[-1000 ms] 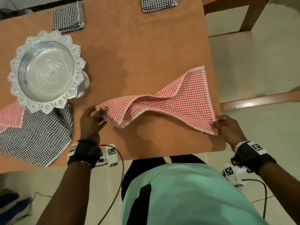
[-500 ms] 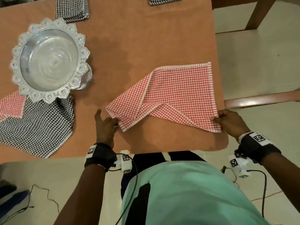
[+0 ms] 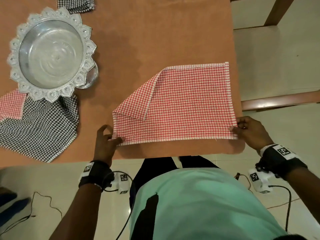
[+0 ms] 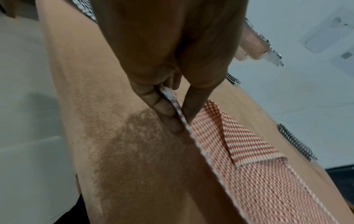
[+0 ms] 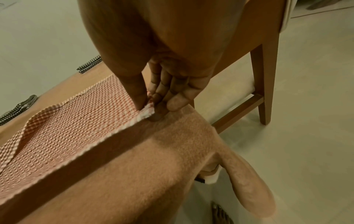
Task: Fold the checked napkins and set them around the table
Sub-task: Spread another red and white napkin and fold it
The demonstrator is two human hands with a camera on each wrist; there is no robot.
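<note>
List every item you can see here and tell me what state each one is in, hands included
red checked napkin: spread on the table, far left corner flopped over
left hand: pinches the napkin's near left corner
right hand: pinches its near right corner
silver bowl: upright, empty
black checked napkin: unfolded, partly under the bowl
second red napkin: partly under the black one
folded black napkin: folded, at the far edge
table: bears everything

Red checked napkin spread flat near table edge, far-left corner folded over
</note>
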